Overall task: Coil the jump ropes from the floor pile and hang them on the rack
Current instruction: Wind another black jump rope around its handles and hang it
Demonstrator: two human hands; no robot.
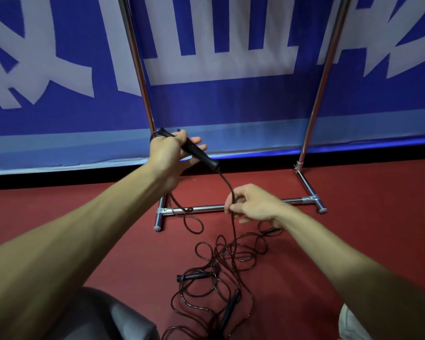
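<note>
- Left hand (171, 153) grips a black jump-rope handle (207, 160); right hand (255, 204) pinches its cord (227, 182).
- Tangled rope pile (221, 263) lies on the red floor (366, 241), just near of the chrome rack (206, 208).
- Blue banner (219, 101) covers the far wall.

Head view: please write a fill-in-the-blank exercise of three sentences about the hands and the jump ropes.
1. The left hand holds a black ____.
2. The right hand pinches the cord, which runs down to the ____ of ropes.
3. That heap lies on the ____ floor, before the rack.
Missing words: handle; pile; red.
</note>
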